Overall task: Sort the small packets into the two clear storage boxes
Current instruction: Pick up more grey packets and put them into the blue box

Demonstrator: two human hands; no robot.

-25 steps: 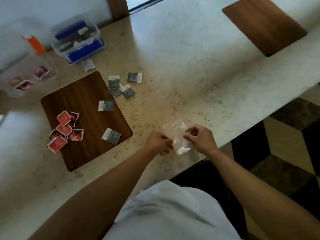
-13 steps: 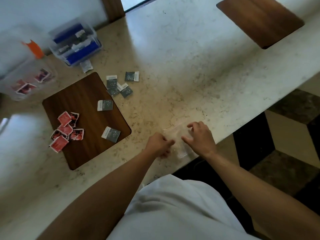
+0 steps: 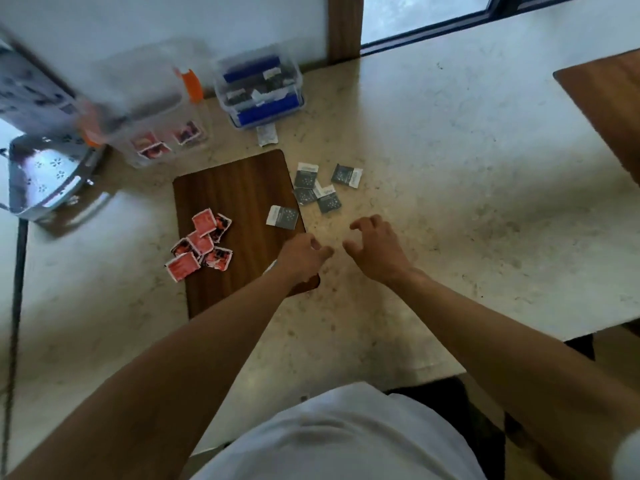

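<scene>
— Pale stone counter point(image 3: 450, 202) under a window, yes? What do the fingers do now?

— Both hands are over the counter, close together but not touching. The right hand point(image 3: 375, 252) has its fingers point(image 3: 360, 225) spread and curled like a claw, and I see nothing inside them. The left hand point(image 3: 301, 256) is looser, the fingers half bent, the tips pointing to the right hand. It also holds nothing that I can see.

— And under the left hand?

— The corner of a dark wooden board point(image 3: 235, 188) set in the counter. A small pale corner of one packet shows just beside the wrist; the rest is hidden.

— Where are the packets?

— One grey packet point(image 3: 282, 216) lies on the right edge of the board, just beyond the left hand. Four more grey packets point(image 3: 322, 185) are on the stone a little farther, three overlapping and one apart to the right. The red packets point(image 3: 201, 244) are in a heap on the left part of the board, well apart from both hands.

— The boxes?

— At the back near the wall. The clear box with blue clips point(image 3: 259, 88) has dark packets inside, and one white packet point(image 3: 266, 135) lies on the counter in front of it. To its left is the second clear box point(image 3: 156, 126) with an orange clip; some red packets are at its bottom. This box is blurred
</scene>
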